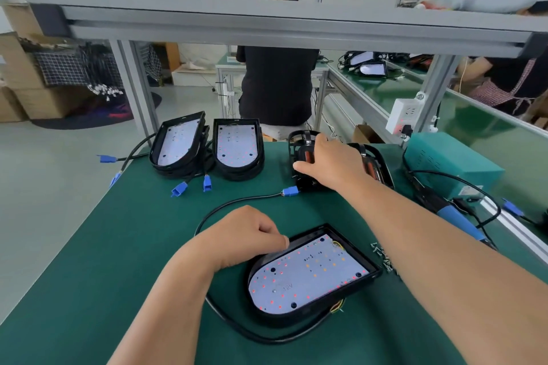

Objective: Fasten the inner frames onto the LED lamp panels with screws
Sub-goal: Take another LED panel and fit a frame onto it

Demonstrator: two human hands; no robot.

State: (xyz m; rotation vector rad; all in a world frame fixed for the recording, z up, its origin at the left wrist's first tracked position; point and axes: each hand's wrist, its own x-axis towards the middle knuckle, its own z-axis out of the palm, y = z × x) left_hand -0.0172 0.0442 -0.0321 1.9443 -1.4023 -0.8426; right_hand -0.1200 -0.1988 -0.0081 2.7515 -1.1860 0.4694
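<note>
One inner frame lies far-right of the LED lamp panel. Right hand grasps it; left hand grips the panel.

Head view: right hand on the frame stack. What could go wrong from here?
1. Loose silver screws lie beside the right forearm; drawing the right hand back could scatter them off the green mat.
2. Its fingers reach over the stack of black plastic inner frames; lifting one may drag others along.
3. The left hand touches only one corner of the near white LED lamp panel; its looping black cable could snag and shift it.
</note>
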